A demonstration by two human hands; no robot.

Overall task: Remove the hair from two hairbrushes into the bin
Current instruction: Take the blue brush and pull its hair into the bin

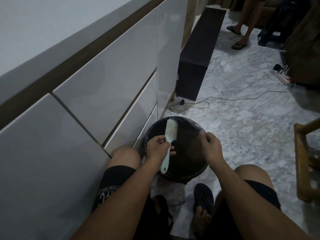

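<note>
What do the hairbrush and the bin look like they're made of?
Hairbrush: seemingly moulded plastic, pale mint, smooth with a slight sheen, with stiff pale bristles and a hanging hole at the handle end. Bin: black and glossy; glints on its rim suggest hard plastic or a plastic liner, can't tell which.

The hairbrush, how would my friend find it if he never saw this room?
Look by the white cabinet for the round black bin on the marble floor. Over it, the left hand grips the hairbrush. It is the only pale, mint-coloured thing there, bristles pointing right.
</note>
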